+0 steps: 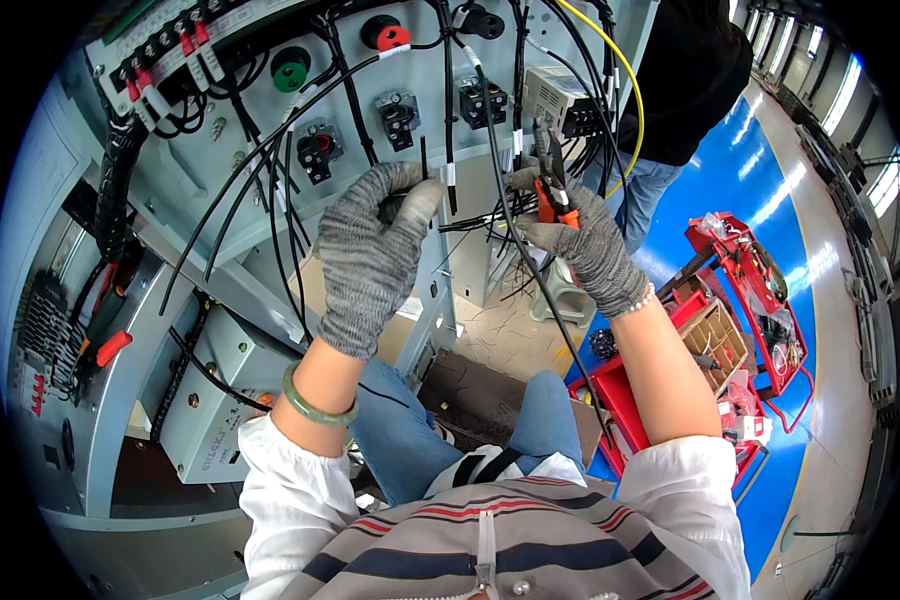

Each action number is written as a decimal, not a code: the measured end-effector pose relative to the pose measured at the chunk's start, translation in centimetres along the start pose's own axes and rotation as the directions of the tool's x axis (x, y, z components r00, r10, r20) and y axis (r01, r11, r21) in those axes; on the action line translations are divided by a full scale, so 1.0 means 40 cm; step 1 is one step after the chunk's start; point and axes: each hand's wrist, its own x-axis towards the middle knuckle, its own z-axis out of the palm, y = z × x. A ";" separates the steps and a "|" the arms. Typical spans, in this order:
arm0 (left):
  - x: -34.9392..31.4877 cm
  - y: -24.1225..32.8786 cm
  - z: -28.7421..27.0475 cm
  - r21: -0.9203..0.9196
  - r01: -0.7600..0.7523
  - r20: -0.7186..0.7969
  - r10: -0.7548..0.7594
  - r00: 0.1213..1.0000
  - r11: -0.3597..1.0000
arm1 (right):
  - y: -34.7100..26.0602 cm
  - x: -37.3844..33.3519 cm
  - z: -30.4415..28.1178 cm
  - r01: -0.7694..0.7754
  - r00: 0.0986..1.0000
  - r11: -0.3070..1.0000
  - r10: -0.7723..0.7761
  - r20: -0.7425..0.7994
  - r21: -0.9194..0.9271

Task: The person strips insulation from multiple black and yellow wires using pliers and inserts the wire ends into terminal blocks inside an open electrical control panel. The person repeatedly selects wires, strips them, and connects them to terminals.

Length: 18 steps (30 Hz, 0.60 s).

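In a grey knit glove, my left hand (368, 255) pinches a black wire (424, 155) between thumb and fingers, its short end sticking up. My right hand (595, 250), gloved the same way, grips pliers (546, 200) with red-orange handles, their dark jaws pointing up toward the panel. The pliers are apart from the pinched wire. Above both hands is a grey metal panel (185, 180) fitted with black switch blocks (398, 118) and round green (290, 70) and red (384, 34) parts. Several black wires with white sleeves hang around my hands.
A yellow wire (638, 100) arcs down at the right, near a person in dark clothing (685, 80). Red tool carts (740, 260) with boxes stand on the blue floor to the right. Another orange-handled tool (110, 348) lies in the cabinet frame at left. A pale stool (562, 300) stands beyond.
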 end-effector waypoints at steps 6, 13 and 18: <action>-0.015 0.006 0.033 0.094 -0.153 0.160 0.136 0.978 0.984 | 0.010 0.018 0.013 0.005 1.000 1.000 -0.005 0.004 -0.006; 0.030 -0.001 0.064 0.001 -0.005 0.217 0.004 0.976 1.000 | -0.021 -0.009 -0.025 -0.192 0.981 0.959 0.194 0.010 0.209; 0.038 -0.008 0.075 -0.014 0.019 0.231 -0.015 0.973 1.000 | -0.034 -0.014 -0.026 -0.271 0.960 0.950 0.278 -0.024 0.154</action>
